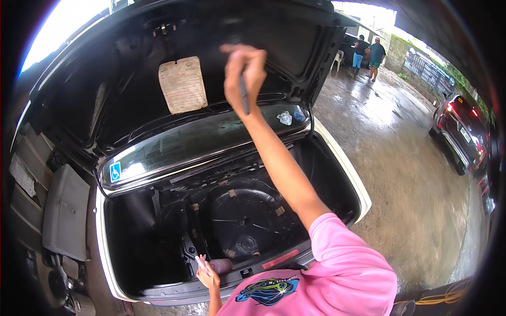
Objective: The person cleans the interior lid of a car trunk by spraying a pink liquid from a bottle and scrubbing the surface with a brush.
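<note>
My right hand (246,73) is raised in front of the open trunk lid (263,31) and smeared by motion. Its fingers are curled round a slim dark grey stick-like tool (244,95), whose kind I cannot make out. Low at the trunk's rear edge, my left hand (209,277) pinches a small white thing (201,263), too small to name. Right beside that hand lies a dull purple cylinder (221,266). Below the lid, the black trunk floor (232,210) has a round spare-wheel well with several tan patches.
A worn paper label (183,85) is fixed to the lid. The rear window (195,137) lies beyond the trunk. A grey bin-like box (66,213) stands at the left. A dark car (461,131) is at the right on wet concrete; two people (368,55) stand farther back.
</note>
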The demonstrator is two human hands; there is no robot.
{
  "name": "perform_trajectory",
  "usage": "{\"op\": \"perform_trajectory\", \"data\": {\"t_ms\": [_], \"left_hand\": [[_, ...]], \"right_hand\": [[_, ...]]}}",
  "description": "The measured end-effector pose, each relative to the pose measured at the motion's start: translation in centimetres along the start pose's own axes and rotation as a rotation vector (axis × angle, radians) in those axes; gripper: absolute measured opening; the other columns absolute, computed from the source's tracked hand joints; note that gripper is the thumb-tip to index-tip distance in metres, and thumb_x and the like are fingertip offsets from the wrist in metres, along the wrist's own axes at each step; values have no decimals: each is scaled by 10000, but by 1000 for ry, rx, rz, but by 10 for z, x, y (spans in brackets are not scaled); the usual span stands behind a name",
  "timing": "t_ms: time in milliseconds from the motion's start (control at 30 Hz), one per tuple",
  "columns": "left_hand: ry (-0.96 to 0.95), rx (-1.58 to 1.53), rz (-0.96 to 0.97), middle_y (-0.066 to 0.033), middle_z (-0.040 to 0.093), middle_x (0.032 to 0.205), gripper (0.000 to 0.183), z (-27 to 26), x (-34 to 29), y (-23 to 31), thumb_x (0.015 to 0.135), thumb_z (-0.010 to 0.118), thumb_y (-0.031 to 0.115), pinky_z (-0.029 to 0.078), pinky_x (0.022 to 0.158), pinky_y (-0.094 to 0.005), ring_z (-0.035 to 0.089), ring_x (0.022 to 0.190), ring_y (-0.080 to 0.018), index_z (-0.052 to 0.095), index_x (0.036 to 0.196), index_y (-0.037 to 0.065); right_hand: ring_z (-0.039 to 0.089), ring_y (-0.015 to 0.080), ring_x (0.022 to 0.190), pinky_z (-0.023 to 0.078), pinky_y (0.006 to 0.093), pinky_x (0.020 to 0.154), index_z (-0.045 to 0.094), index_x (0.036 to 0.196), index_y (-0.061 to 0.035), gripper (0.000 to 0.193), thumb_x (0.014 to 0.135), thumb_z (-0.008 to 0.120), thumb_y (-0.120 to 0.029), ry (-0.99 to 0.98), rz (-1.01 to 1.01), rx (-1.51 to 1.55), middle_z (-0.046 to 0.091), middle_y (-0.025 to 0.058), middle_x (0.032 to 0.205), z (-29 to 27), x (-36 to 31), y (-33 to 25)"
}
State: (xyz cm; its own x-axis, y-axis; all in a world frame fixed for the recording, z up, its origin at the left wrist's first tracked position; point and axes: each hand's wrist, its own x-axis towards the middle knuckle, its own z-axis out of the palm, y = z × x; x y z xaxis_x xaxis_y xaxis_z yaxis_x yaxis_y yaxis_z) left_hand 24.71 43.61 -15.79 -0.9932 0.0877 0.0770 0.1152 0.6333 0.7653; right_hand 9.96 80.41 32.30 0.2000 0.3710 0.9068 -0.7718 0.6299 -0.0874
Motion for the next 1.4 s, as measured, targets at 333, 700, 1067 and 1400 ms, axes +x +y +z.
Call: {"op": "perform_trajectory", "data": {"t_ms": [333, 700, 1067, 1400], "left_hand": [[-28, 66, 4, -112, 559, 1417, 515, 5, -6, 2, 1032, 331, 408, 330, 1071, -432, 508, 1302, -299, 539, 1401, 113], [50, 183, 6, -129, 578, 1378, 505, 8, 3, 7, 1013, 373, 444, 404, 1009, -477, 580, 1205, -349, 553, 1397, 170], [-9, 310, -122, -175, 615, 1218, 526, 14, 3, 1, 999, 367, 458, 433, 945, -482, 616, 1067, -385, 567, 1365, 137], [40, 309, -288, -200, 635, 1175, 546, 19, -2, 4, 982, 415, 467, 446, 941, -490, 627, 1021, -416, 618, 1249, 36]], "right_hand": [[570, 125, 632, 476, 282, 628, 504, 929, -27, 105, 976, 566, -97, -26, -195, -233, 687, 143, 947, -36, 32, 9], [542, 86, 592, 456, 248, 552, 485, 975, -9, 102, 1012, 508, -101, 186, 2, -162, 698, 138, 921, -100, 73, 19], [633, 230, 786, 494, 376, 678, 548, 932, -33, 56, 926, 595, -64, -23, -409, -364, 680, 134, 984, -69, 39, 32], [653, 231, 817, 508, 364, 732, 567, 854, -46, 101, 913, 620, -109, 87, -201, -409, 694, 116, 882, -144, 92, 36]]}}
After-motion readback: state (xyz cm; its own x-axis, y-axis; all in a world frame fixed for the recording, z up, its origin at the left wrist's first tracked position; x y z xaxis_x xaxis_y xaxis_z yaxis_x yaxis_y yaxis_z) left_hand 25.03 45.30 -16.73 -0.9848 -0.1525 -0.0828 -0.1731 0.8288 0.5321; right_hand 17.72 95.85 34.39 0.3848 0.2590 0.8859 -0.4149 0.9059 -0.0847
